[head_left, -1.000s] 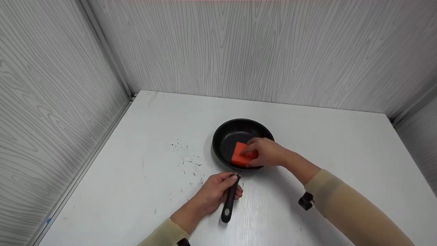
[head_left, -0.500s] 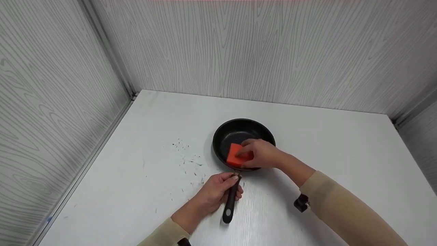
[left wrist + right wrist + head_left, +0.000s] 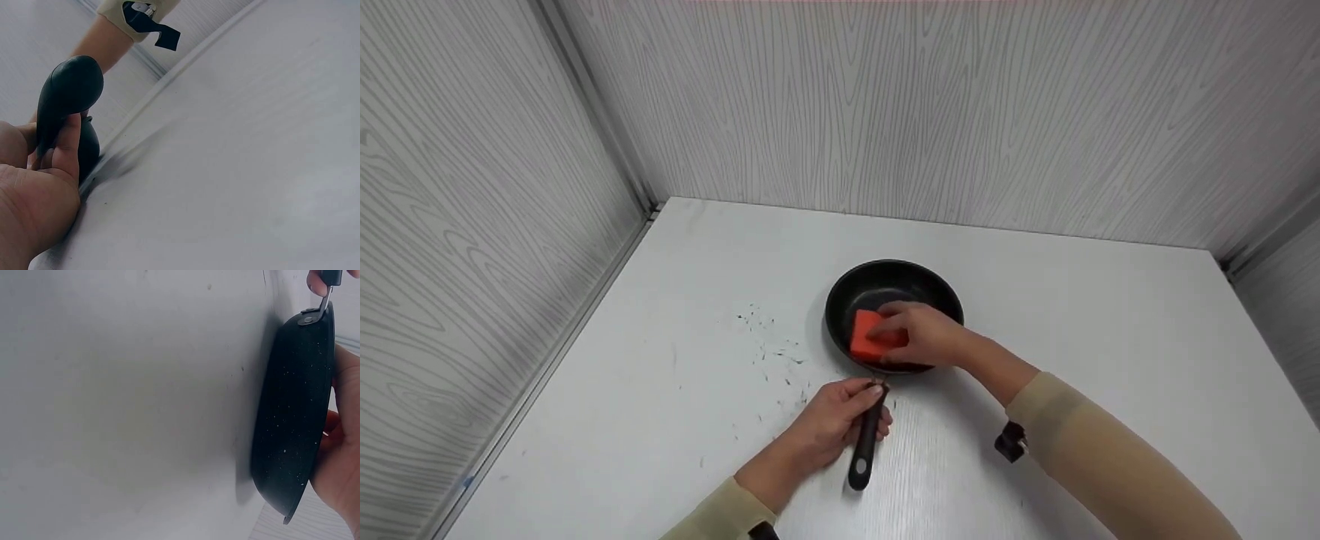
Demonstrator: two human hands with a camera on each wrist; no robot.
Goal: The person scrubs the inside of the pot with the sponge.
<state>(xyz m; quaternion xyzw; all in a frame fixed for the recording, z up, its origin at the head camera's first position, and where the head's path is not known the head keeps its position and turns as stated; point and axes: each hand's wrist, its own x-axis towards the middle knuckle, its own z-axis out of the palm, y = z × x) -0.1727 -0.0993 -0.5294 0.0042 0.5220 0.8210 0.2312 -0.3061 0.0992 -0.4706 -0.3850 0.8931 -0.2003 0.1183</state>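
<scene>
A black frying pan (image 3: 851,296) rests on the white table, its handle (image 3: 864,450) pointing toward me. My left hand (image 3: 829,421) grips that handle near the pan body, thumb on top; in the left wrist view the fingers (image 3: 66,147) curl around the handle (image 3: 70,87). Inside the pan, at its near side, my right hand (image 3: 926,334) holds an orange-red sponge (image 3: 868,334) between fingers and thumb. The right wrist view shows the pan's speckled outer wall (image 3: 292,410), with the right hand (image 3: 340,461) reaching over the rim; the sponge is hidden there.
Small dark specks (image 3: 787,360) lie scattered on the white table (image 3: 660,450) left of the pan. Wood-grain panels stand at the back (image 3: 885,112) and left (image 3: 472,225), with another at the far right.
My right hand has slid the sponge leftward across the near part of the pan, and slightly up in the last half second. The left hand and pan stay nearly still.
</scene>
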